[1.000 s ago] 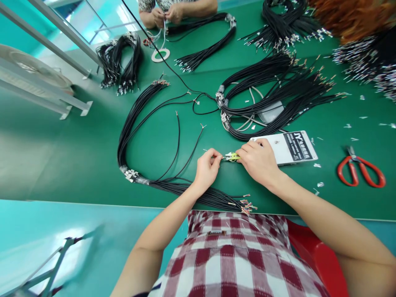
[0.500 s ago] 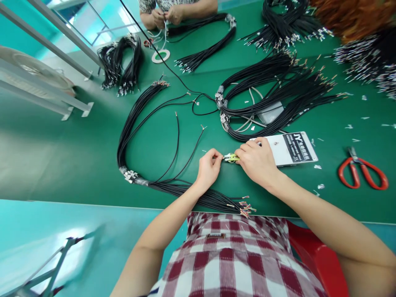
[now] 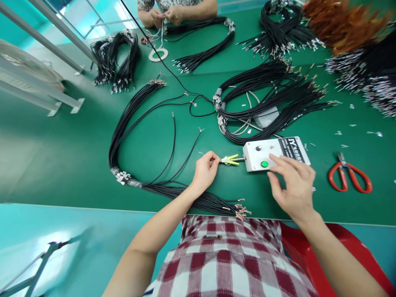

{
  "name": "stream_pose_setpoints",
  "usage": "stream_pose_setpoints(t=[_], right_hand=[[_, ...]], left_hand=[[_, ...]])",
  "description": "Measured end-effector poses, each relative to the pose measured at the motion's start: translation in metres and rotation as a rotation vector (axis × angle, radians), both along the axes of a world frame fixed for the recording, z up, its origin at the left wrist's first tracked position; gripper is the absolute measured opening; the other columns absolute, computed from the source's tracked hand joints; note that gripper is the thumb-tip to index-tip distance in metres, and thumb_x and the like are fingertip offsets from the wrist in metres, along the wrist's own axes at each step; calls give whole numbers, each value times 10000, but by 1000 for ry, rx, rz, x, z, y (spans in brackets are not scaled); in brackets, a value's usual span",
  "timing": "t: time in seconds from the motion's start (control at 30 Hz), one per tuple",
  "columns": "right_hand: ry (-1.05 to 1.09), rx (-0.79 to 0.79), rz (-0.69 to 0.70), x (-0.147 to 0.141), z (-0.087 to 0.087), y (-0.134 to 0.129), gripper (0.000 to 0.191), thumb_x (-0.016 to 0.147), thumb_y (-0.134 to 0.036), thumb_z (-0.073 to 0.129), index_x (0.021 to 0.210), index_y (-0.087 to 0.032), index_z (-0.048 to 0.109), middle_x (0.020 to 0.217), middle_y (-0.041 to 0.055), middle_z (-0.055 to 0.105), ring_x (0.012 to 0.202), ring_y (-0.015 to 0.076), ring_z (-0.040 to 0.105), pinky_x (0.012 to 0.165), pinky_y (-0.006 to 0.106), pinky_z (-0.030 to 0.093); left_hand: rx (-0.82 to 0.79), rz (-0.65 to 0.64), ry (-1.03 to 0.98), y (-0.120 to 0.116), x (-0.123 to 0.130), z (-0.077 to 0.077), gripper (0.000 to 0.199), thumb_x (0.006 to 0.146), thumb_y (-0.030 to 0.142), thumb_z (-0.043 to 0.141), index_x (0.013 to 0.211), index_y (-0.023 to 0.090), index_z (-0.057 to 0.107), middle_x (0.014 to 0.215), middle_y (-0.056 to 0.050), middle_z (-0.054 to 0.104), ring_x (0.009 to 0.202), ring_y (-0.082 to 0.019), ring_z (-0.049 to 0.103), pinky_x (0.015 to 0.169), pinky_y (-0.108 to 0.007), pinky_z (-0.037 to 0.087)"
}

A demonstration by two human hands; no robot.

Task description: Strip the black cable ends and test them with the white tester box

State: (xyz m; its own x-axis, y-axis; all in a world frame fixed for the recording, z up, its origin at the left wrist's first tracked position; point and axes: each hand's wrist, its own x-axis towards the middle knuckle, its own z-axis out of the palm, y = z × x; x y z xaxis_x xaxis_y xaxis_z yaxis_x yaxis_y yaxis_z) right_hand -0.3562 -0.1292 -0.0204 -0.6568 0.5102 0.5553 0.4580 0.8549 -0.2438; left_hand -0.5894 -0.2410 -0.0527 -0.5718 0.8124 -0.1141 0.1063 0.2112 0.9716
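My left hand is closed in a pinch at the tip of a yellow-green clip; a cable end seems to be between the fingers, mostly hidden. The clip sits on a metal shaft coming out of a white control box with a black knob, a green button and a black label. Over the box's right front part is my right hand, fingers apart and holding nothing. Beneath my left forearm runs a bundle of black cables with stripped, coloured wire ends.
Red-handled cutters lie on the green table to the right. More black cable bundles lie behind the box. Across the table, another person's hands work near a white tape roll. Orange wires are piled at the back right.
My right hand has let go of the clip and moved right, over the control box, uncovering the knob and green button. My left hand stays at the clip's tip.
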Motion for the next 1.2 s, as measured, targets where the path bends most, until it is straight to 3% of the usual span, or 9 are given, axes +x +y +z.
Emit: stream_pose_setpoints(t=[0.23,0.57,0.67,0.73,0.77,0.87,0.97,1.07,1.2], right_hand=[[-33,67,-1,3,-28,-10,143,875,-156,641,958,-262,593,1160,19,757,1167,267,644,1090,509,316],[62,-42,77,2,-25,-23,194,851,-163,686,1007,-255,616,1192,54,744,1212,294,621,1081,547,380],[38,-272,317,3,-26,-42,231,888,-165,634,1101,-255,627,1200,70,738,1134,252,672,993,483,490],[8,-412,436,4,-29,-52,263,915,-180,597,1164,-259,630,1191,77,738,1092,234,692,930,444,543],[1,-455,456,4,-31,-56,264,923,-191,590,1173,-263,637,1176,77,743,1077,233,696,912,438,558],[8,-504,434,5,-37,-62,237,924,-216,605,1151,-260,655,1109,75,756,1035,237,699,894,444,570],[14,-541,408,5,-40,-62,226,927,-215,609,1147,-250,648,1103,77,748,1033,235,685,906,451,562],[36,-606,404,5,-41,-60,214,937,-193,589,1132,-253,653,1099,70,742,1033,224,676,915,441,557],[96,-689,377,4,-40,-59,197,948,-166,570,1106,-243,659,1087,72,733,1032,214,669,911,422,552]], left_hand=[[-14,5,30,-3,-2,2,149,826,234,623,718,177,538,594,55,479,456,-64,408,457,-195,254],[104,98,-209,-18,-30,4,254,802,368,704,853,174,548,681,24,593,432,-60,481,418,-204,309],[203,124,-106,-11,-64,17,291,802,330,724,967,184,534,695,30,617,519,-95,568,496,-237,424],[213,297,227,-4,-102,27,180,892,255,641,994,186,509,726,46,593,582,-88,581,583,-253,471],[177,434,446,-1,-124,30,146,920,205,610,1002,182,491,737,56,571,617,-81,570,626,-252,474],[138,610,618,5,-182,36,250,896,7,579,1000,173,425,823,48,486,798,-95,492,812,-272,419],[48,589,698,6,-209,33,359,813,-70,620,873,198,389,757,49,386,770,-134,384,848,-318,363],[36,448,783,-2,-187,31,320,815,-32,627,885,190,407,867,-10,441,843,-176,393,890,-381,344],[77,-39,839,-32,-92,37,72,906,222,634,913,191,570,929,-62,575,937,-226,498,905,-401,391]])
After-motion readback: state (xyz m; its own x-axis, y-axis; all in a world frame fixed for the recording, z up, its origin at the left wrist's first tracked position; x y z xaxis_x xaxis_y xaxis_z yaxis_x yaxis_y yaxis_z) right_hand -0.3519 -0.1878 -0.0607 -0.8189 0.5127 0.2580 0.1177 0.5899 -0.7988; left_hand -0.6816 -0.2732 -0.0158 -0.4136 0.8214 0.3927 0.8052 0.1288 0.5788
